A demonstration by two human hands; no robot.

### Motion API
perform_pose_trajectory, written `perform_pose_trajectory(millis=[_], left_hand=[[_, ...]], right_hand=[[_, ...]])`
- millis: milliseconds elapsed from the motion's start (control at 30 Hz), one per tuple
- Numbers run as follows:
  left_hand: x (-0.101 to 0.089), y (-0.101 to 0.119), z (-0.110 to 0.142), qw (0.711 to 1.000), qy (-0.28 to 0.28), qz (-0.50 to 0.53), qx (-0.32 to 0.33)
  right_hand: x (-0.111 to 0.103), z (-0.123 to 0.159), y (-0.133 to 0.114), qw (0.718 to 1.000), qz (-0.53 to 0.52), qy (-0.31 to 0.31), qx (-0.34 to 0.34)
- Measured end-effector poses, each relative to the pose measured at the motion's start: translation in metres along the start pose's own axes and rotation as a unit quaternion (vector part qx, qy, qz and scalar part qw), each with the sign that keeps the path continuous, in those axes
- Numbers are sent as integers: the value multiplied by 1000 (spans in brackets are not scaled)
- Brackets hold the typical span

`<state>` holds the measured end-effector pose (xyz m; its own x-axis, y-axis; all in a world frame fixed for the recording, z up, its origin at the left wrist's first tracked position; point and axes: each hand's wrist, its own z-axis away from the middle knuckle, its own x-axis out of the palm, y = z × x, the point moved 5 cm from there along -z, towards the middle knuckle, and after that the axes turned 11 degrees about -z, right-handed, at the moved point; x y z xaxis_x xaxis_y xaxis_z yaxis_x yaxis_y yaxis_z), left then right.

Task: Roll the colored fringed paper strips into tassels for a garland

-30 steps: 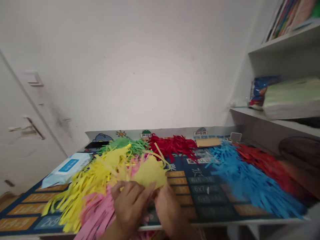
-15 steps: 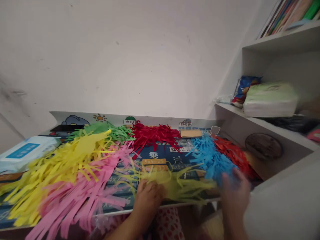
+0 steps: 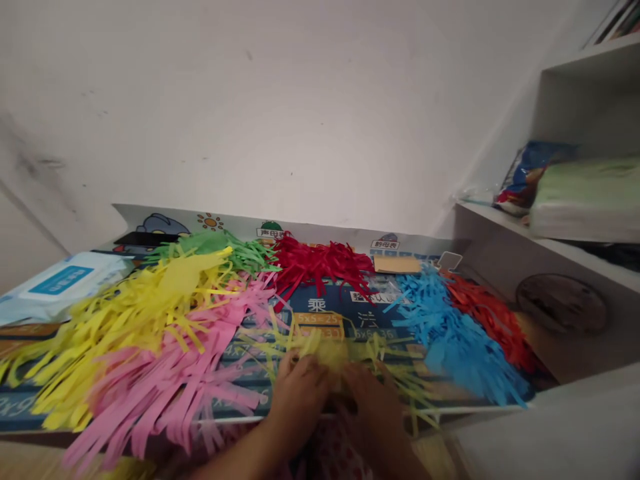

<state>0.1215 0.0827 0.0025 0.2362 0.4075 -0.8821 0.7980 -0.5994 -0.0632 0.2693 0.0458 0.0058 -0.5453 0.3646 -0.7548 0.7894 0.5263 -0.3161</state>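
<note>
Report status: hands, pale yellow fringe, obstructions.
Left hand and right hand both on pale yellow fringe; grip blurred. Strips spread to both sides. Pink fringe close on the left; only hands seen over the pale yellow.

The central fringe [image 3: 332, 351] is pale yellow, nearby streamers [image 3: 200, 353] pink, the mat [image 3: 300, 301] navy with orange panels [image 3: 317, 319].

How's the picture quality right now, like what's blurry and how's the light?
In the head view, both the left hand and right hand look smeared, as does the yellow fringe at their fingers; in the head view, the red fringe is clearer; in the head view, light is dim, with the wall palest around its middle.
</note>
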Motion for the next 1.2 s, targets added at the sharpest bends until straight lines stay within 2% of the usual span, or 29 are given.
perform_pose_trajectory(millis=[100,167,300,367,433,500,567,633,667,733,800,867,967,1067,1133,1200], left_hand=[[-5,-18,-10,999,-19,-25,-32],[-16,-44,-11,996,-33,-55,-61],[-55,-110,7,980,-56,-141,-126],[-78,-125,20,970,-49,-184,-150],[-91,-113,29,977,-26,-169,-130],[-83,-74,31,997,-14,-65,-48],[-57,-26,26,996,-50,46,52],[-22,5,17,988,-113,78,70],[-6,14,13,984,-145,78,70],[17,16,7,977,-189,70,63],[26,8,7,972,-218,58,67],[26,-2,9,967,-238,48,80],[20,-10,12,964,-247,50,90],[15,-8,10,964,-244,71,81],[13,-7,8,966,-236,79,66],[11,-9,6,970,-223,82,51]], right_hand=[[11,-2,-2,999,-3,42,-1],[14,-7,-1,999,-2,45,-18],[14,-12,-5,999,-11,24,-46],[15,-11,-8,999,-10,17,-43],[17,-11,-13,999,-5,19,-39],[19,-12,-17,999,-3,40,-27],[21,-12,-19,998,-7,53,-18],[24,-10,-19,998,-10,66,-19],[25,-7,-18,997,-12,72,-24],[26,-2,-12,996,-12,77,-39],[23,2,0,997,-8,62,-50],[13,4,14,998,2,37,-58],[-13,0,32,997,27,5,-67],[-35,-7,37,995,92,-27,-17],[-35,-10,29,994,90,-59,-5],[-24,-10,16,995,27,-88,-30]])
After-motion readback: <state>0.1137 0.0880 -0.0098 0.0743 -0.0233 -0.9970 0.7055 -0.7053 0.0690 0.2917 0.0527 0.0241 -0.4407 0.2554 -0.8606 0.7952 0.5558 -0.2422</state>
